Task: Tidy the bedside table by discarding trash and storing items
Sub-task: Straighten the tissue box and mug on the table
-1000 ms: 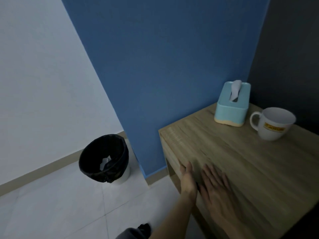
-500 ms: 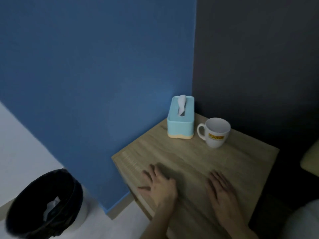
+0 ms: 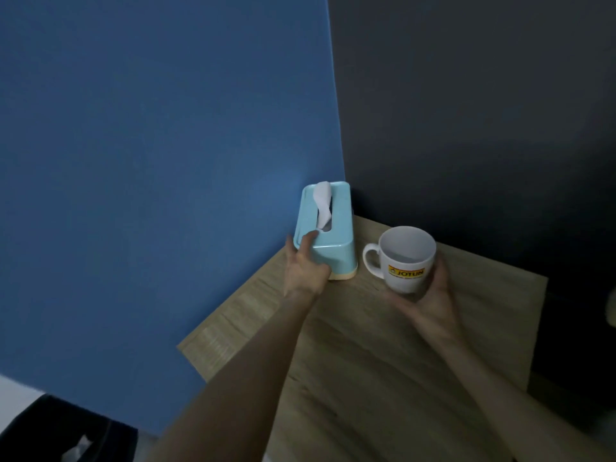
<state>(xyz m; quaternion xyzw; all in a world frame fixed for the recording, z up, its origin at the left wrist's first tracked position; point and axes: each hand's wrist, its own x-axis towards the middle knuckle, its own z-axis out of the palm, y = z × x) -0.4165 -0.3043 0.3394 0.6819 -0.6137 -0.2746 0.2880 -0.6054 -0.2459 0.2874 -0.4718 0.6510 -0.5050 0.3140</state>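
Right grip curled round mug; left grip on near end of box, clasp unclear.
Head view: both at far corner of surface; mug just right of box, handle facing it; box's long axis runs away from left grip.

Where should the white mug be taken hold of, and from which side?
Grip the white mug round its body, from the near right side, where the right hand cups it. It stands upright, and its handle points left toward the tissue box, which leaves little room for fingers there.
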